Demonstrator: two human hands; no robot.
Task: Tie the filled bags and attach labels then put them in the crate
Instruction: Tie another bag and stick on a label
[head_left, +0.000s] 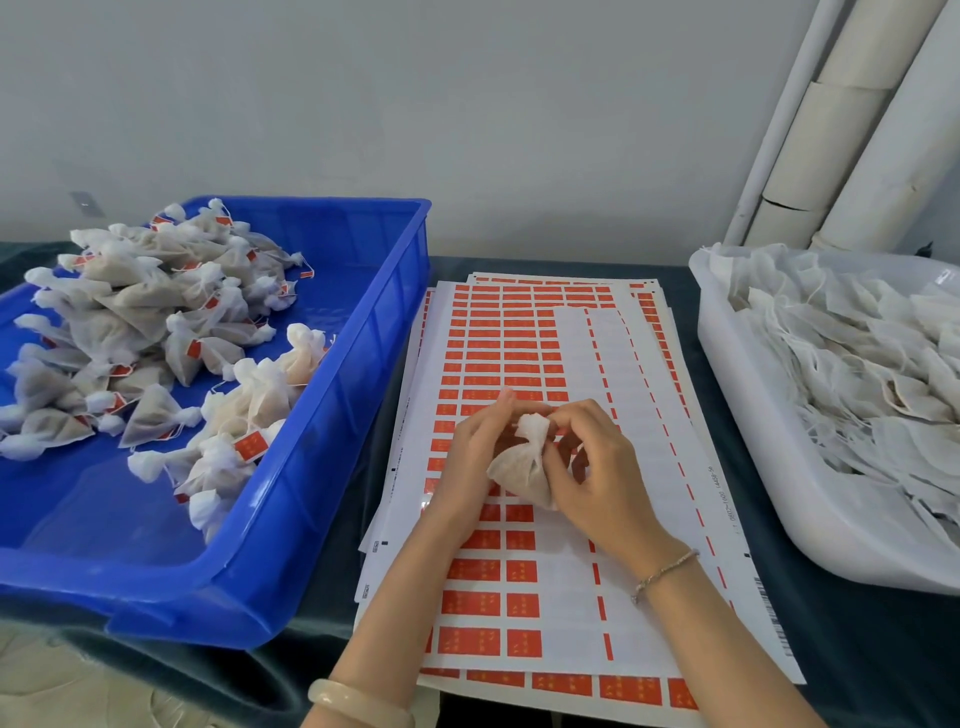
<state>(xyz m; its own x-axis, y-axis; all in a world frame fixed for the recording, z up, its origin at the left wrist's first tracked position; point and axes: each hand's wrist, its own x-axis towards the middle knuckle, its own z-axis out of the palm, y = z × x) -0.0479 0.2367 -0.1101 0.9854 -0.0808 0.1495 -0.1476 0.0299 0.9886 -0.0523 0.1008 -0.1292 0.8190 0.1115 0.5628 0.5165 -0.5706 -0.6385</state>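
The left hand and right hand pinch 1 filled bag by its neck over the label sheets, in the middle of the table. The blue crate at the left edge holds many labelled bags. The white tub at the right edge holds many untied bags, so I judge much remains.

Your worktop, covered in dark green cloth, carried three things side by side. The blue crate sat at the left of the frame. A loosely fanned stack of label sheets lay flat in the middle, just beside the crate. A white tub stood at the right edge of the frame.
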